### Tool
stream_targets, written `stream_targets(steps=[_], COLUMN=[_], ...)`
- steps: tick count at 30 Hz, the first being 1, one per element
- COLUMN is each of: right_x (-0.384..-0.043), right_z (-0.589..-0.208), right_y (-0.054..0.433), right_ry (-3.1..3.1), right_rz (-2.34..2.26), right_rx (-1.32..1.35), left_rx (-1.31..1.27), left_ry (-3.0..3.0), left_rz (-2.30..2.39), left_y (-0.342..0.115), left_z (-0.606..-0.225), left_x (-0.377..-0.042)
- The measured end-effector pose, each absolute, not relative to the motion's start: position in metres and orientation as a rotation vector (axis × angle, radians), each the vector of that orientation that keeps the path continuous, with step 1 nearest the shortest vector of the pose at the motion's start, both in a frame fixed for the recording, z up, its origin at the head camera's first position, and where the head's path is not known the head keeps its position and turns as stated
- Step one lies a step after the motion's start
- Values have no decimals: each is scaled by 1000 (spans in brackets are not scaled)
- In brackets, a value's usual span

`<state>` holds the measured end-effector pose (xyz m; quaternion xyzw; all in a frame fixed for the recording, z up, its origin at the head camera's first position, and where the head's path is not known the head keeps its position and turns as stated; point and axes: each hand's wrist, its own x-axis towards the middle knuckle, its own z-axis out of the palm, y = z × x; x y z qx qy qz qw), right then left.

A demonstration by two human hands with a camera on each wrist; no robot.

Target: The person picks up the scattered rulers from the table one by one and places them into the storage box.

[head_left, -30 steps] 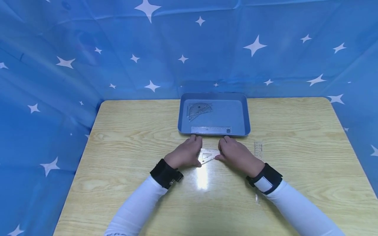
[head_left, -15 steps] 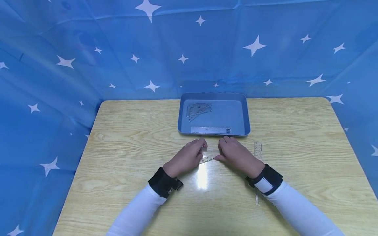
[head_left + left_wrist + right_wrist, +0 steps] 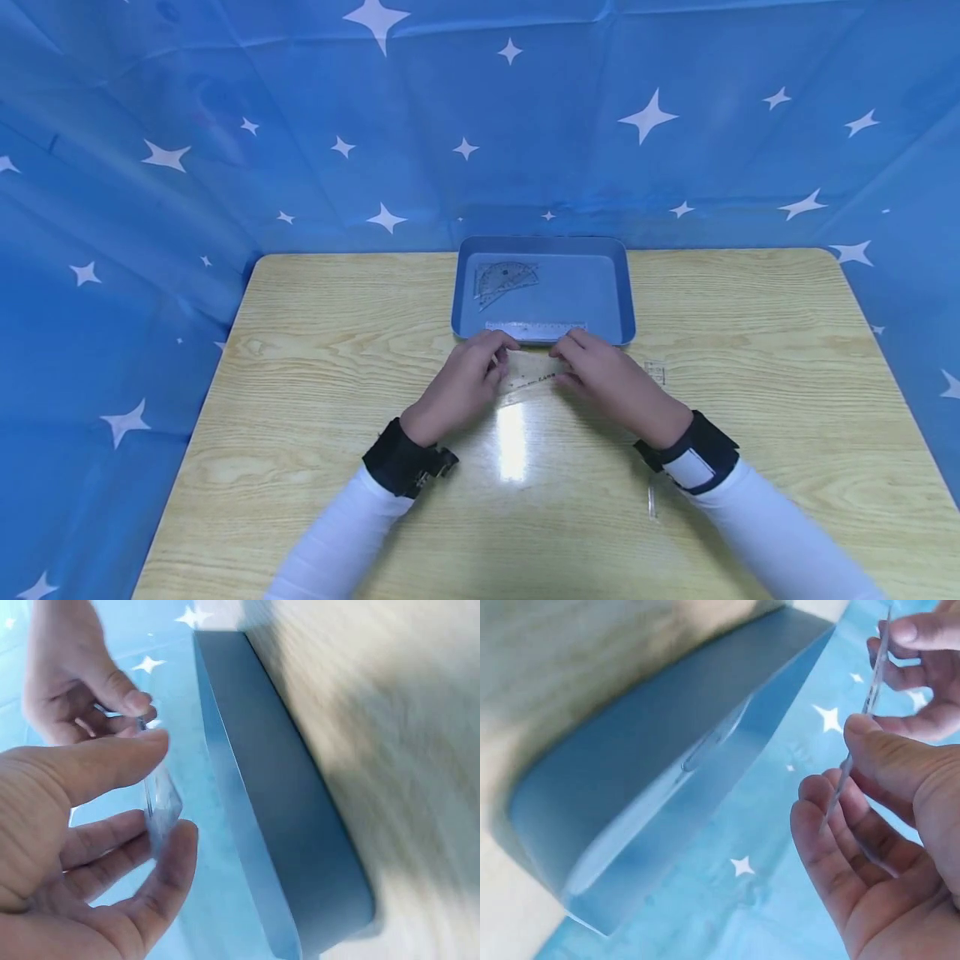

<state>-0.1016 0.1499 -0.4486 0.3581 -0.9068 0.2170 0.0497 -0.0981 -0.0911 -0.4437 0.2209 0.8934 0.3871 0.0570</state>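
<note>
A clear triangular set square (image 3: 528, 373) is held between both hands just in front of the blue tray (image 3: 577, 287). My left hand (image 3: 467, 383) grips its left end; in the left wrist view, the thumb and fingers curve round the clear plastic (image 3: 163, 804). At the other end my right hand (image 3: 611, 387) pinches it between thumb and fingers. Seen nearly edge-on in the right wrist view, the set square (image 3: 872, 694) looks thin and tilted. Part of it is hidden behind the fingers.
Inside the tray lie a clear protractor (image 3: 504, 273), overlapping another clear triangular piece, and a clear ruler (image 3: 525, 326) along the near wall. Another clear ruler (image 3: 655, 371) lies on the wooden table (image 3: 337, 333), partly covered by my right arm. A blue starry cloth (image 3: 540, 125) hangs behind.
The set square lay on the table between the hands; it is now raised off the surface and tilted. Both hands have moved slightly forward, towards the tray, gripping it.
</note>
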Motion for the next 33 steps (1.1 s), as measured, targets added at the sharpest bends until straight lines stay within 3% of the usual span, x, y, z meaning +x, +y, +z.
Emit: stream_targets(steps=[13,33], right_x=[-134,-193], right_z=[-417,-410], right_y=[152,132], right_ry=[-2653,-2819], right_rz=[368,236], right_rx=[1161,1227], left_rx=[865,705], left_ry=[2836,2819], left_rz=[1002,750], left_y=[-88,-90], left_z=[-425,-418], left_x=[-119,-176])
